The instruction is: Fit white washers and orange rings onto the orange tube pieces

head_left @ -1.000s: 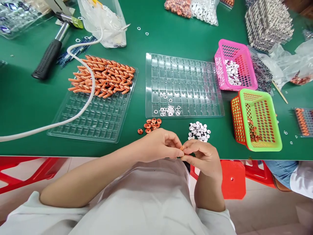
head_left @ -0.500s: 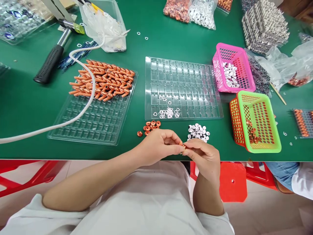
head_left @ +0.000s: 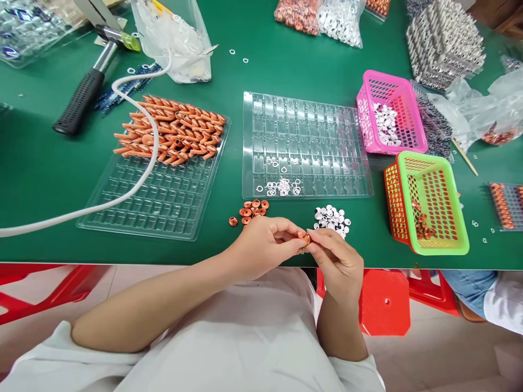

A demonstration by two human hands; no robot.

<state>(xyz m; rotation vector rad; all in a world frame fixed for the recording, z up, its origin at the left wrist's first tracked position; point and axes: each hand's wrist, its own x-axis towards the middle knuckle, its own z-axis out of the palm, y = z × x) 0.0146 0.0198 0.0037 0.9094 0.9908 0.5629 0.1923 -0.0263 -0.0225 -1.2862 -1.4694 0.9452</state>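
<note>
Pinched between the fingertips of both hands is a small copper-coloured part, mostly hidden by the fingers. My left hand grips it from the left, and my right hand from the right, just above the table's front edge. Behind my left hand lies a small heap of copper-coloured round pieces. A pile of white and black discs lies behind my right hand. Farther back, a clear compartment tray carries loose white rings in its front left part.
Copper-coloured angled parts cover the back of another clear tray, crossed by a white hose. At the far left lies a hammer. On the right stand a pink basket and a green basket. Another person's leg shows at right.
The copper-coloured part has turned a little between my fingertips and shows more of itself. My right hand has shifted slightly left. The piles and trays lie as before.
</note>
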